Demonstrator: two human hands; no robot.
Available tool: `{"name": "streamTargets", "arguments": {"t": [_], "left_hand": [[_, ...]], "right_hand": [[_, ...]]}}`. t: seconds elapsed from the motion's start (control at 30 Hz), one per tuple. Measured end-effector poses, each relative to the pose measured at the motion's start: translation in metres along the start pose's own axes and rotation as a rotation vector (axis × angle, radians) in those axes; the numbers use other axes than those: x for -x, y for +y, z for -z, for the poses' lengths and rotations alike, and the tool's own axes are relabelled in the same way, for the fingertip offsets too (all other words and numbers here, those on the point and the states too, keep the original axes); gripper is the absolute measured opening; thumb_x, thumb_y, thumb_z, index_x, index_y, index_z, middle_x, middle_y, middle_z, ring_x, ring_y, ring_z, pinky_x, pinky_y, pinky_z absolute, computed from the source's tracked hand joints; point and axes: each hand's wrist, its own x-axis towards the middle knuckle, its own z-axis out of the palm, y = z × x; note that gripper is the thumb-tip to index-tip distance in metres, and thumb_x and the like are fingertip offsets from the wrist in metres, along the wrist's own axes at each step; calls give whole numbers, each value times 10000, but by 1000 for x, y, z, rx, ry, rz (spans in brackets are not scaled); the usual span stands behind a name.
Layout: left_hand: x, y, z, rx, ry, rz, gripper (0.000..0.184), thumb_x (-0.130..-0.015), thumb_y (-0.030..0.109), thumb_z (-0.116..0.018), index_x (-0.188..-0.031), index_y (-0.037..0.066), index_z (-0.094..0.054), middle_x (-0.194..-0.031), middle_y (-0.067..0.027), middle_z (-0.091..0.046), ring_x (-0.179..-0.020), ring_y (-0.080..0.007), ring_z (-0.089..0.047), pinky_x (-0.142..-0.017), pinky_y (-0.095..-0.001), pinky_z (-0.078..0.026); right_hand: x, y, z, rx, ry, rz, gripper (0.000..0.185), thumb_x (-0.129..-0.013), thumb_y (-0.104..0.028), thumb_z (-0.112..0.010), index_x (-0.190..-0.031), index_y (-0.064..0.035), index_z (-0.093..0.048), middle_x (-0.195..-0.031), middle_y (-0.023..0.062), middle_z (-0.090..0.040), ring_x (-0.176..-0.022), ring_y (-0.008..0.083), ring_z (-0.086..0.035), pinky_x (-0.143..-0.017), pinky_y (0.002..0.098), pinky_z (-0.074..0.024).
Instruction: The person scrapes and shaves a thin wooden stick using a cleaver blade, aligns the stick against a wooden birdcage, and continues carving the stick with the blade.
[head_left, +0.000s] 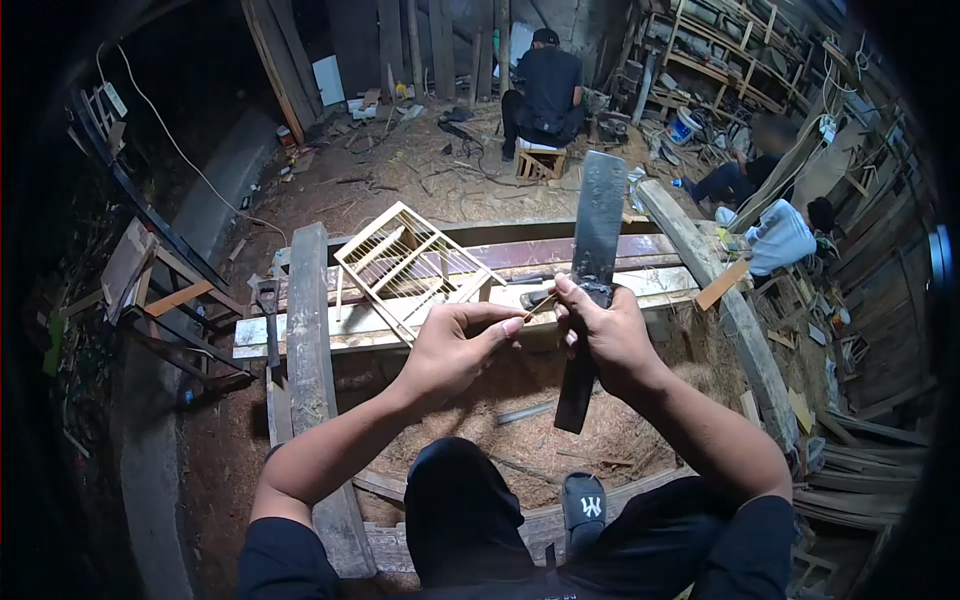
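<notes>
My left hand (458, 347) is closed, thumb against fingers, on one end of a thin light stick (541, 304). The fingers of my right hand (612, 335) are at the stick's other end, and this hand also grips a large dark blade (600, 215) that stands nearly upright, its dark lower part reaching down below the hand. Just behind my left hand, a wooden frame with thin parallel bars (405, 262) rests tilted on the planks (350, 338). A small dark tool (535, 299) lies between the two hands.
Thick beams stand at left (312, 350) and right (735, 300) of the planks. Wood shavings (480, 410) cover the ground. One person (548, 90) sits at the back, facing away; another (735, 178) sits at right. A saw handle (268, 300) is by the left beam.
</notes>
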Motion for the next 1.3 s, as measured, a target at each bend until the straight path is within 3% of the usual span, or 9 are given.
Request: {"name": "streamTargets", "arguments": {"t": [0.17, 0.3, 0.4, 0.57, 0.67, 0.87, 0.93, 1.03, 1.3], "left_hand": [[2, 26, -21, 183, 3, 42, 267, -937, 142, -658, -1143, -27, -670, -791, -8, -647, -559, -24, -502, -475, -177, -387], [-2, 34, -38, 232, 91, 33, 265, -940, 129, -649, -1140, -45, -660, -812, -42, -652, -537, -26, -488, -451, -175, -381], [-6, 24, -56, 270, 165, -3, 260, -945, 124, -641, -1142, -44, -659, -821, -41, -650, -539, -23, -480, -452, -177, -381], [-6, -17, -97, 400, 347, 119, 267, -936, 107, -648, -1175, -13, -647, -823, -58, -649, -545, -40, -493, -452, -178, -366], [-9, -42, -112, 433, 404, 130, 272, -930, 102, -658, -1181, -5, -653, -814, -56, -662, -551, -33, -498, -449, -186, -376], [-14, -65, -117, 452, 457, 193, 289, -904, 106, -692, -1174, 11, -658, -840, -64, -661, -574, -60, -535, -425, -180, -375], [-14, -69, -116, 476, 432, 204, 297, -904, 107, -691, -1180, 4, -652, -849, -64, -662, -593, -59, -543, -427, -182, -378], [-14, -77, -117, 515, 428, 251, 302, -904, 102, -691, -1185, 1, -645, -900, -57, -661, -603, -57, -545, -447, -183, -391], [-11, -98, -106, 686, 308, 183, 282, -928, 65, -649, -1200, 0, -619, -922, -51, -671, -611, -61, -533, -492, -208, -423]], "right_hand": [[-2, -18, 15, -210, 6, 11, 333, -1007, -314, -547, -1002, 9, -627, -687, 29, -573, -484, 92, -490, -438, 259, -417], [-11, -14, 42, -549, -137, 23, 658, -996, -579, -393, -1208, 30, -519, -882, 76, -496, -575, 122, -456, -496, 266, -400], [-18, 10, 67, -836, -177, 50, 750, -971, -665, -315, -1229, 9, -517, -822, 66, -491, -600, 151, -473, -518, 295, -401], [-38, 78, 99, -1021, -23, -252, 680, -1028, -516, -151, -1345, 14, -438, -914, 160, -538, -720, 232, -476, -636, 357, -433], [-39, 78, 101, -974, -118, -146, 553, -1047, -400, -247, -1375, 7, -428, -924, 136, -545, -680, 203, -471, -602, 325, -433], [-19, 91, 108, -353, -75, 82, 456, -1059, -396, -353, -883, -20, -542, -594, 97, -540, -491, 163, -531, -478, 290, -445], [-14, 99, 107, -143, -21, 185, 388, -1043, -243, -457, -823, 43, -599, -766, 54, -548, -548, 104, -546, -491, 251, -456], [-7, 110, 101, 101, 51, 364, 156, -957, -112, -596, -980, 31, -653, -847, 42, -558, -676, 107, -582, -568, 252, -463], [-1, 114, 80, 408, 68, 641, 156, -808, -52, -745, -937, -23, -661, -856, 91, -554, -695, 173, -600, -595, 282, -474]]}}
